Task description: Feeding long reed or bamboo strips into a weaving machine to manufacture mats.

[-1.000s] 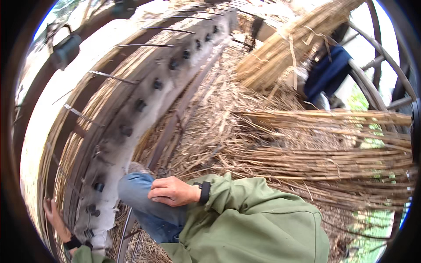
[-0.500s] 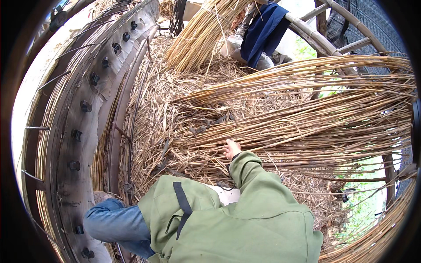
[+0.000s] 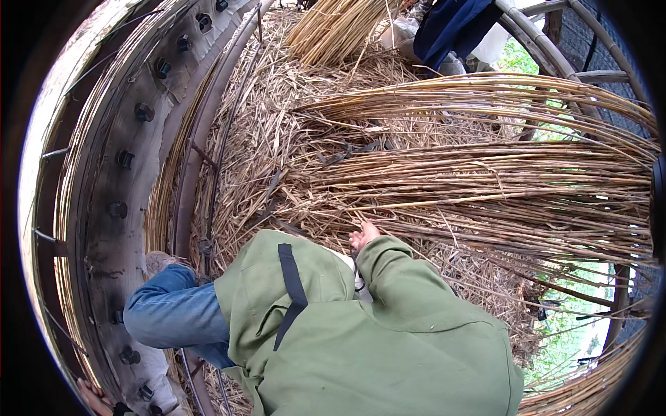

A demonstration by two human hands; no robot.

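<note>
The air over the straw is open between rail and reeds. Reeds lie close ahead and to the right of the right hand; the knee and rail stand between it and the left hand.

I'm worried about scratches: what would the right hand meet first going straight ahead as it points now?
Probably the long, dry, reed-like stalks just beyond the right hand; depth is unclear, so the two may already touch.
</note>
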